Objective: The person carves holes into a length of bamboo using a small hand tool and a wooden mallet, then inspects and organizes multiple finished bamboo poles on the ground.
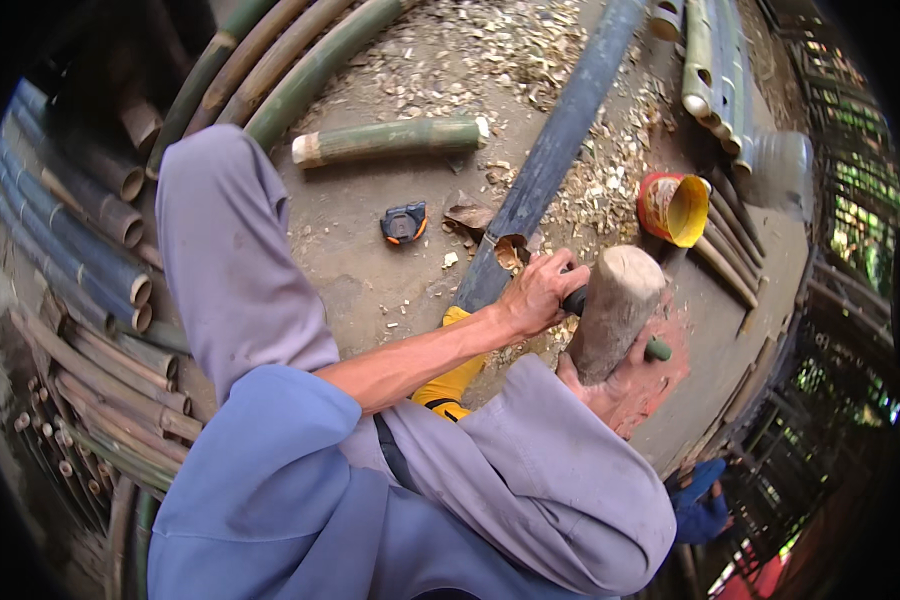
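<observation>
My left hand (535,295) is closed around a black handle (576,300); the rest of that tool is hidden. Beside it stands a tilted, rounded wooden log (620,310), its pale worn end facing up. Skin and a pinkish patch show at the log's lower end, past my bent right knee; I cannot tell whether this is my right hand or a foot. A small green peg-like end (657,349) sticks out there. Close by my left hand, a long dark bamboo pole (560,140) has a cut opening near its lower end. Under my left forearm lies a yellow item (450,375) with a black band.
A black and orange tape measure (404,223) and a short green bamboo piece (390,142) lie ahead. Wood chips (470,60) cover the far ground. A red and yellow tin (674,208) lies tilted on the right. Bamboo poles (65,255) are stacked along the left.
</observation>
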Tool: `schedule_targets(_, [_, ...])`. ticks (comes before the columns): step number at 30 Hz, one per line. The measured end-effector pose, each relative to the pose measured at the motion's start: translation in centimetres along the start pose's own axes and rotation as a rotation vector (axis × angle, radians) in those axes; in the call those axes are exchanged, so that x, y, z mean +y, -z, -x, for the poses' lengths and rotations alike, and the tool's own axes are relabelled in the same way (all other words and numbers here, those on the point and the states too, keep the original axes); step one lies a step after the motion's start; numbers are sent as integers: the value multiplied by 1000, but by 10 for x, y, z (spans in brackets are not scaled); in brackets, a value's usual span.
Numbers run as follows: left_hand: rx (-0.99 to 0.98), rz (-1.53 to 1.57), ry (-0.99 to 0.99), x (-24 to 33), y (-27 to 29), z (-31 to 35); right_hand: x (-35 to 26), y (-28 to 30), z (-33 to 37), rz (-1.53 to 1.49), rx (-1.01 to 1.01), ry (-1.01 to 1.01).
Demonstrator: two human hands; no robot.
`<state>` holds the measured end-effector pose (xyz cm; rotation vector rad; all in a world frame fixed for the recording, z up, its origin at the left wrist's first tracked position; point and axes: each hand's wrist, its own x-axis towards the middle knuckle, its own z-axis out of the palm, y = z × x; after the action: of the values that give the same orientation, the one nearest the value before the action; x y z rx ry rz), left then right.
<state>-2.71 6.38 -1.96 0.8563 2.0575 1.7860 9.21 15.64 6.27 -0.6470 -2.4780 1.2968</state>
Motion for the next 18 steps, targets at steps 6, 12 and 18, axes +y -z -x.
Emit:
schedule_targets(6, [176, -32, 75, -8, 41, 15, -44, 16, -21, 80, -124, -74])
schedule_targets(12, [363, 818, 453, -15, 108, 20, -37, 12, -10, -31, -21, -237])
schedule_targets(18, [81, 719, 335, -17, 111, 22, -23, 5, 3, 78, -67, -174])
